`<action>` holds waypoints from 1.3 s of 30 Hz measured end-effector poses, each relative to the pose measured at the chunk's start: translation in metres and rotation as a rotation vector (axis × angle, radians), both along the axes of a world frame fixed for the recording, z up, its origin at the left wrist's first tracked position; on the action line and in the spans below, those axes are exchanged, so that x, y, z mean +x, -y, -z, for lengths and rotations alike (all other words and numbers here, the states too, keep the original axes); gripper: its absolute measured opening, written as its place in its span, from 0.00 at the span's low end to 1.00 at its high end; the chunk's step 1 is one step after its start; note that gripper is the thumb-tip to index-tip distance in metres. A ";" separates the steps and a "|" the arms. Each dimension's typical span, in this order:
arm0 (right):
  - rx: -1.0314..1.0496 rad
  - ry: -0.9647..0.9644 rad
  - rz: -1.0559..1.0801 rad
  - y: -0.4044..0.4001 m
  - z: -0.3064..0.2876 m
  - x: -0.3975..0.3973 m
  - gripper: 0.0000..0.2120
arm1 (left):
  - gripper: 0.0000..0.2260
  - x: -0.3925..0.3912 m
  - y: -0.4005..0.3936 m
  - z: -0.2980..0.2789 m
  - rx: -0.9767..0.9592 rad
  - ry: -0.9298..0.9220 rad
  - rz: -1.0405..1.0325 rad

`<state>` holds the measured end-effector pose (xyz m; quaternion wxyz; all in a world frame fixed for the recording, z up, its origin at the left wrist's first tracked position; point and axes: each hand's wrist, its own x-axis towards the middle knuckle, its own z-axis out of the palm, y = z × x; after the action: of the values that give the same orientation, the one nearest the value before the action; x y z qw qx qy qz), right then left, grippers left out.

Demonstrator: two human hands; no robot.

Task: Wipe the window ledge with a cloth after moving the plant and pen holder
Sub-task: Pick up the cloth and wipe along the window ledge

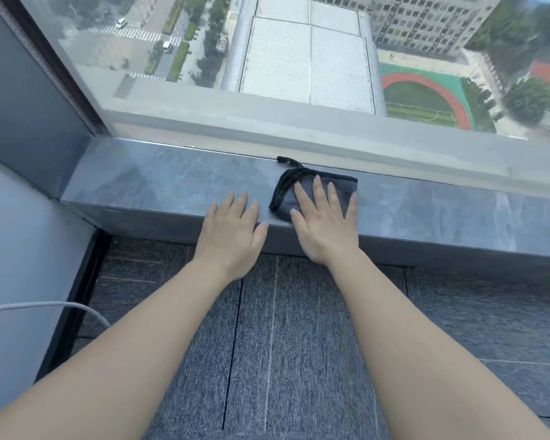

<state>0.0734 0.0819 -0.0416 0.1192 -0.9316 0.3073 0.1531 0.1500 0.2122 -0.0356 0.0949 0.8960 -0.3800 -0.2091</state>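
- The right hand (323, 223) is lying flat on a dark grey cloth (311, 195), fingers spread and straight, pressing it onto the ledge (159, 188) rather than gripping it; nothing is clasped in the palm.
- The left hand (232, 230) is resting flat on the bare stone just beside the cloth, fingers open, holding nothing, probably bracing.
- The cloth is sitting near the middle of the ledge, its far edge close to the window frame (267, 134), with a black hanging loop (286, 161) trailing from its far left corner towards the glass.
- The plant and the pen holder are not showing anywhere in view, so the clearing step is looking done, though where they are standing now cannot be told.
- The wiping itself seems to be under way: the ledge is showing faint streaks and sheen to both sides, but which stretches are already clean cannot be judged, and the far right end is probably still waiting.
- The ledge is a smooth, polished grey stone slab, running from a corner at the left across to the right edge of view.
- Grey carpet tiles (299, 344) are covering the floor below, and a white cable (45, 304) is running in from the left wall.
- The window is looking down from a height on rooftops, streets and a sports track.
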 end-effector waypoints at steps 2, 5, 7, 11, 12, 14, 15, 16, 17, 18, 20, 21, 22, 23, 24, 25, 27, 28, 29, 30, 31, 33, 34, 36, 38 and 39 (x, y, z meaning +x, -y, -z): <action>-0.025 -0.013 0.044 0.011 0.001 -0.020 0.26 | 0.23 -0.009 0.012 -0.001 0.023 -0.004 0.006; -0.026 0.009 0.155 0.028 0.003 -0.049 0.28 | 0.23 -0.022 0.032 0.000 0.041 -0.001 0.006; -0.020 0.030 0.228 0.042 0.003 -0.063 0.29 | 0.23 -0.029 0.044 0.000 0.036 -0.006 -0.001; 0.002 0.034 0.297 0.068 0.001 -0.064 0.29 | 0.23 -0.037 0.057 0.001 0.017 -0.006 -0.038; 0.011 0.031 0.305 0.070 0.002 -0.059 0.29 | 0.23 -0.038 0.059 0.001 0.020 -0.002 -0.045; 0.027 0.023 0.284 0.072 0.002 -0.046 0.29 | 0.23 -0.040 0.061 0.002 0.026 0.005 -0.056; 0.032 0.024 0.247 0.071 0.003 -0.038 0.29 | 0.23 -0.041 0.062 0.003 0.022 0.007 -0.063; 0.038 0.030 0.194 0.069 0.003 -0.031 0.28 | 0.22 -0.042 0.063 0.003 0.014 0.009 -0.070; 0.046 0.041 0.127 0.065 0.003 -0.025 0.28 | 0.22 -0.043 0.064 0.003 0.006 0.008 -0.078; 0.057 0.059 0.049 0.061 0.003 -0.020 0.27 | 0.22 -0.044 0.065 0.004 -0.003 0.004 -0.090; 0.077 0.097 -0.106 0.055 0.004 -0.016 0.25 | 0.21 -0.046 0.069 0.003 -0.029 -0.005 -0.128; 0.088 0.112 -0.160 0.054 0.004 -0.017 0.25 | 0.20 -0.047 0.071 0.003 -0.041 -0.011 -0.149; 0.101 0.121 -0.190 0.056 0.005 -0.021 0.24 | 0.20 -0.049 0.073 0.002 -0.050 -0.020 -0.171; 0.112 0.126 -0.203 0.058 0.005 -0.026 0.24 | 0.20 -0.052 0.074 0.001 -0.062 -0.029 -0.193; 0.118 0.127 -0.209 0.062 0.005 -0.032 0.24 | 0.21 -0.055 0.076 -0.001 -0.074 -0.034 -0.212; 0.118 0.126 -0.212 0.065 0.006 -0.039 0.24 | 0.24 -0.059 0.077 -0.003 -0.087 -0.032 -0.223; 0.113 0.123 -0.216 0.071 0.007 -0.054 0.24 | 0.30 -0.068 0.082 -0.006 -0.120 -0.023 -0.227; 0.109 0.122 -0.211 0.076 0.007 -0.062 0.24 | 0.31 -0.072 0.085 -0.006 -0.126 -0.030 -0.228; 0.104 0.121 -0.197 0.082 0.006 -0.070 0.24 | 0.29 -0.077 0.090 -0.007 -0.121 -0.038 -0.223; 0.097 0.118 -0.171 0.089 0.007 -0.079 0.24 | 0.26 -0.081 0.094 -0.006 -0.110 -0.046 -0.211; 0.088 0.112 -0.135 0.099 0.007 -0.089 0.24 | 0.24 -0.085 0.100 -0.005 -0.111 -0.047 -0.194; 0.054 0.089 -0.039 0.124 0.007 -0.111 0.25 | 0.23 -0.094 0.110 -0.005 -0.118 -0.052 -0.155; 0.035 0.076 0.015 0.136 0.006 -0.121 0.25 | 0.26 -0.097 0.115 -0.004 -0.119 -0.051 -0.136; 0.016 0.054 0.115 0.156 0.005 -0.136 0.25 | 0.31 -0.102 0.121 -0.001 -0.119 -0.024 -0.110; 0.016 0.057 0.189 0.165 0.006 -0.140 0.25 | 0.34 -0.104 0.125 0.003 -0.122 0.020 -0.086; 0.015 0.061 0.221 0.166 0.006 -0.139 0.25 | 0.35 -0.105 0.127 0.004 -0.121 0.039 -0.075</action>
<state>-0.0657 -0.0839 -0.0479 0.1515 -0.8954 0.4033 0.1126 0.0445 0.0855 -0.0394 0.1493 0.9061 -0.3601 -0.1645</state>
